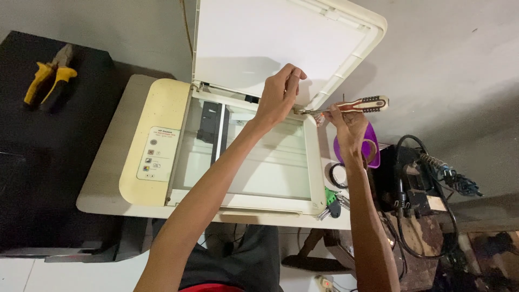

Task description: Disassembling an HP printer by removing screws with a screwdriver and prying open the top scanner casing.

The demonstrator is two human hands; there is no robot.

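Observation:
A cream flatbed printer-scanner (162,103) lies in front of me with its white lid (259,38) raised. My left hand (278,96) reaches over the scanner glass (270,162) and pinches something small at the far right corner near the lid hinge. My right hand (348,125) holds a screwdriver (354,105) with a white and dark red handle. Its shaft points left, and its tip meets the same corner beside my left fingers.
Yellow-handled pliers (50,75) lie on a black surface at the left. A purple object (373,148), a black ring (338,174) and keys with a green tag (331,201) sit right of the printer. A black device with tangled cables (416,189) stands at the right.

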